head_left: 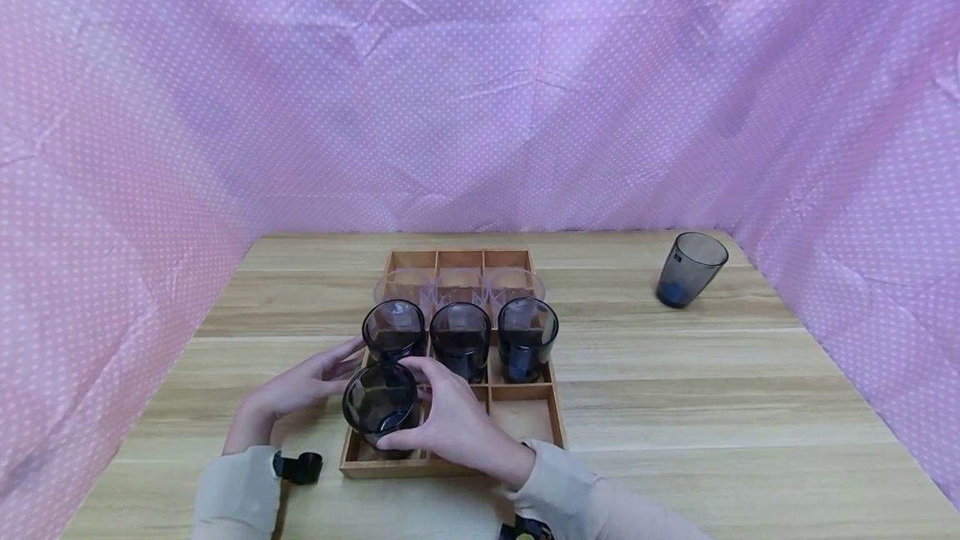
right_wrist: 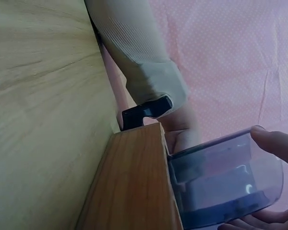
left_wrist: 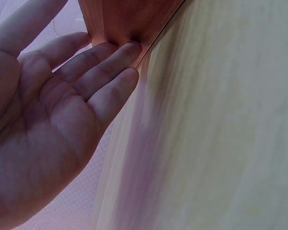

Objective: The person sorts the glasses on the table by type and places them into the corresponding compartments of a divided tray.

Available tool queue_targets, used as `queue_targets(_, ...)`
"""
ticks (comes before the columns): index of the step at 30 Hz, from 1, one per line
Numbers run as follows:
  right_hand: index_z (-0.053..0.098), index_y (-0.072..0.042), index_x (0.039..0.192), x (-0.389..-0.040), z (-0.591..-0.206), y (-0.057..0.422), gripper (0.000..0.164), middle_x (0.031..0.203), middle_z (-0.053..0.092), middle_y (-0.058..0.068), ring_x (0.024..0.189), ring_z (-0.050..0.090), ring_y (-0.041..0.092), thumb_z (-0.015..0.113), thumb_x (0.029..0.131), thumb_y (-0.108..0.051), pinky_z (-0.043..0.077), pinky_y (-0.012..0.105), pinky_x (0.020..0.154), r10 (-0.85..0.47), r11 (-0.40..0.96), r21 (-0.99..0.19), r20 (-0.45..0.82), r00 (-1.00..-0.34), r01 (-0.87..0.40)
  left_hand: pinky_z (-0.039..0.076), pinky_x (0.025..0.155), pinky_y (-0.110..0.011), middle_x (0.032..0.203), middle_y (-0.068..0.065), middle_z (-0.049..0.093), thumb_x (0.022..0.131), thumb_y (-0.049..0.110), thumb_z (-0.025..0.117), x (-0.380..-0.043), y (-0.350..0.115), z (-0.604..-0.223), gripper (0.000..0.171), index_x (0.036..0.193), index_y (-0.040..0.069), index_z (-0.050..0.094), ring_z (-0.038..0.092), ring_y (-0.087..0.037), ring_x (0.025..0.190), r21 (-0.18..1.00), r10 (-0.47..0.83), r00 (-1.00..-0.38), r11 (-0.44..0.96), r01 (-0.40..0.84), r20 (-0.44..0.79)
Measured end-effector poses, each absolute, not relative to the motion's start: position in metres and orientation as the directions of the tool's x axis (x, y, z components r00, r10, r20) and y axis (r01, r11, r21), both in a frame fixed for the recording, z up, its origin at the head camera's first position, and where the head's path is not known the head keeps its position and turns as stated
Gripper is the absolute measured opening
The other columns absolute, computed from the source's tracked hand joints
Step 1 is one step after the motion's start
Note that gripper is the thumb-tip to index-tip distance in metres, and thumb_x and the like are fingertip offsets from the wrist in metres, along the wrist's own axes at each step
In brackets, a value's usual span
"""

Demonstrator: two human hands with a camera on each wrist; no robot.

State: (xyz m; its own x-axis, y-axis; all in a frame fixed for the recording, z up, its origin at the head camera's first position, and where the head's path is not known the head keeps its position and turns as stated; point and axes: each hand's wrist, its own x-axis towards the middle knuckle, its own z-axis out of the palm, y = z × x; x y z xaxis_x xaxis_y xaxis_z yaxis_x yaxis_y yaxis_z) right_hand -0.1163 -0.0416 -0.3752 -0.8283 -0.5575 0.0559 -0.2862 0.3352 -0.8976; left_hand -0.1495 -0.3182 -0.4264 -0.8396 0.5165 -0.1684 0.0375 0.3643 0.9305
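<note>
A divided wooden box (head_left: 450,468) stands on the table. My right hand (head_left: 461,423) grips a dark tinted tumbler (head_left: 375,402) between thumb and fingers at the front-left compartment. In the right wrist view this tumbler (right_wrist: 221,177) rises above the box's front wall (right_wrist: 134,187), its lower end hidden by the wall. My left hand (head_left: 303,386) lies along the box's left side; in the left wrist view its extended fingers touch the wooden side wall (left_wrist: 129,19). Behind the held tumbler, three dark tumblers, including a middle one (head_left: 460,340), fill one row.
Clear glasses (head_left: 513,283) occupy the row behind the dark ones. A lone grey tumbler (head_left: 692,267) stands at the table's back right. Pink dotted cloth (head_left: 480,107) hangs around the wooden table (head_left: 675,407).
</note>
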Motion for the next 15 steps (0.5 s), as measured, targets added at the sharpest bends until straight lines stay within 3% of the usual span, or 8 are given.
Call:
queue_targets(6,0.048,-0.009,0.136,-0.117,-0.370,-0.032,0.077,0.136,0.056,0.005,0.126,0.055,0.020,0.088,0.070,-0.021,0.048,0.025,0.104,-0.564,0.302,-0.918,0.046,-0.825,-0.258,0.032,0.098,-0.003,0.160,-0.028,0.003,0.098,0.021,0.056,-0.150,-0.318,-0.426,0.077,0.154,-0.001,0.007,0.015,-0.053,0.142,0.930,0.516,-0.840,0.365,0.039,-0.167)
queue_targets(15,0.049,-0.004,0.134,-0.116,-0.357,-0.015,0.073,0.136,0.057,0.009,0.128,0.054,0.024,0.086,0.072,-0.016,0.046,0.029,0.106,-0.578,0.252,-0.931,0.074,-0.813,-0.264,0.033,0.099,-0.004,0.158,-0.031,0.005,0.097,0.020,0.056,-0.148,-0.318,-0.426,0.078,0.153,-0.004,0.007,0.017,-0.055,0.141,0.932,0.517,-0.843,0.357,0.056,-0.148)
